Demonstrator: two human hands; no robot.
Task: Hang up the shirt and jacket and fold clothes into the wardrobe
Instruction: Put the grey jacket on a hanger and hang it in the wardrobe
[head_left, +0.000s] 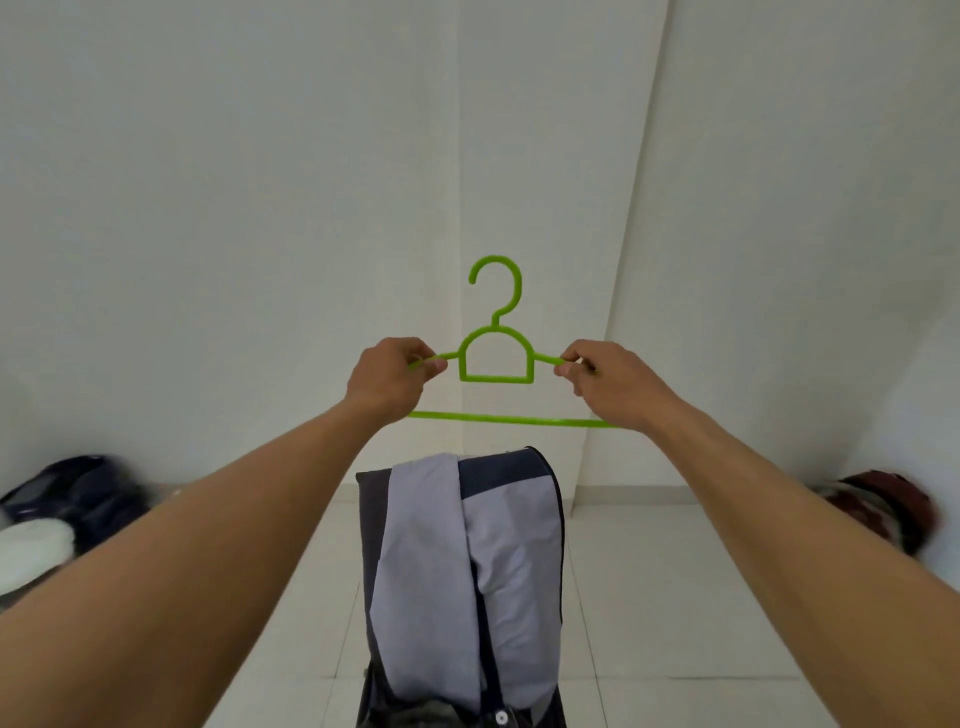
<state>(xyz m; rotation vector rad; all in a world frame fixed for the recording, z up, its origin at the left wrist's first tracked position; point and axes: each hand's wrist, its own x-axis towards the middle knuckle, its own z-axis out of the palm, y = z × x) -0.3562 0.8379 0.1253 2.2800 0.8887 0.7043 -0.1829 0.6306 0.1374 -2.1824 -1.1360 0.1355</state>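
head view: both hands hold a green hanger (497, 364) upright before the white wall, the left hand (395, 378) pinching its left shoulder, the right hand (605, 382) its right. a lilac-and-navy garment (467, 571) lies below on the floor.

We stretch both bare forearms forward and up, wrists level. Our left hand (392, 376) pinches one shoulder of the hanger (497, 380) between thumb and curled fingers. Our right hand (608, 384) pinches the other shoulder likewise. Both hands' backs face us, fingertips pointing toward each other.
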